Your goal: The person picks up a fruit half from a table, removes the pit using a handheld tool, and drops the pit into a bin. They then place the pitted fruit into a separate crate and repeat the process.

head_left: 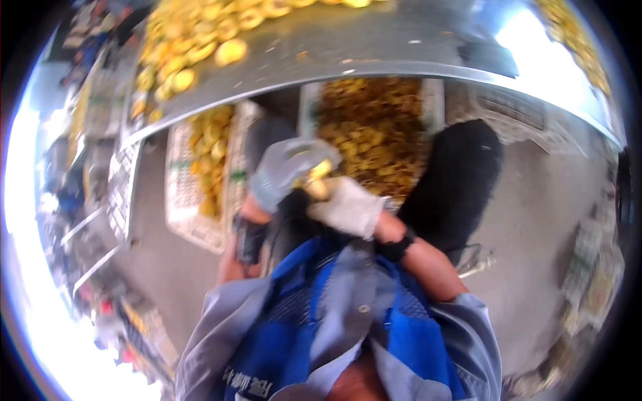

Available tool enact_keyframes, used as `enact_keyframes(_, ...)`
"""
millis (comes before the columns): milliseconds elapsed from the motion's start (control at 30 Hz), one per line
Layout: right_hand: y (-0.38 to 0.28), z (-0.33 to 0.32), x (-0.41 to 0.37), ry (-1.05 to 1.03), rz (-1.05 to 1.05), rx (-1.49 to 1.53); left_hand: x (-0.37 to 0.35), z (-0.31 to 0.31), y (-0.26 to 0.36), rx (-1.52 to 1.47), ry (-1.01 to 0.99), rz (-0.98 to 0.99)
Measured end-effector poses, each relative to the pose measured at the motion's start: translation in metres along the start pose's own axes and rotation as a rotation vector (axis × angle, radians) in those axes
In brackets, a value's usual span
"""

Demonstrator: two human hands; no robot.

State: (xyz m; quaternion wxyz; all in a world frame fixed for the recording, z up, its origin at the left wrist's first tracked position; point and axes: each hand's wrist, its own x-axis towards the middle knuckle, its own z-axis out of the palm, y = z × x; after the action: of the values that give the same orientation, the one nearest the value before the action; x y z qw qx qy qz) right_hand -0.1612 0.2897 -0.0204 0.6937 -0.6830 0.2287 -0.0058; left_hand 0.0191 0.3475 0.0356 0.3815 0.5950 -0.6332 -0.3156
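Note:
Just above my lap, my two gloved hands meet around yellow fruit pieces that look like peach halves. My left hand (284,170), in a grey glove, is closed on a yellow peach half (320,170) at its fingertips. My right hand (351,207), in a white glove, presses against it from the other side, fingers curled at a second pale yellow piece (317,190). Blur and the gloves hide whether a small tool is in the right fingers. Below and beyond the hands, a white crate (433,107) between my knees holds brown and yellow fruit scraps.
A metal table (374,50) stands ahead, with a heap of yellow fruit halves (200,30) at its left. On the floor to the left is another white crate (184,200) with yellow fruit. Further crates (511,110) lie under the table at right. My knee (461,174) flanks the scrap crate.

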Motion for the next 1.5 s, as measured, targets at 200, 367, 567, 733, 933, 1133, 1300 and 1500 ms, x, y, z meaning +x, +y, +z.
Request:
enact_keyframes(200,-0.017,-0.005,-0.008,0.049,0.138,0.307,0.011,0.019,-0.014,0.56,0.179,0.237)
enact_keyframes(367,-0.021,-0.01,-0.021,-0.01,0.187,0.343,0.011,0.047,0.001,-0.279,0.325,-0.161)
enact_keyframes(567,-0.037,-0.016,-0.032,0.031,0.168,0.33,0.022,0.03,0.016,-0.245,0.076,-0.244)
enact_keyframes(733,-0.039,-0.025,-0.034,-0.107,0.285,0.382,0.008,0.048,0.007,-0.295,0.319,-0.124)
enact_keyframes(933,-0.032,-0.009,-0.031,0.012,0.16,0.255,0.012,0.034,0.019,-0.198,0.11,-0.27)
enact_keyframes(1133,-0.051,-0.029,-0.041,-0.137,0.347,0.472,0.011,0.044,0.005,-0.441,0.277,-0.196)
enact_keyframes(1300,-0.033,-0.013,-0.028,-0.092,0.269,0.312,0.013,0.033,0.009,-0.307,0.115,-0.254)
enact_keyframes(1500,-0.031,-0.021,-0.026,-0.192,0.395,0.505,0.013,0.041,0.019,-0.389,0.248,-0.186)
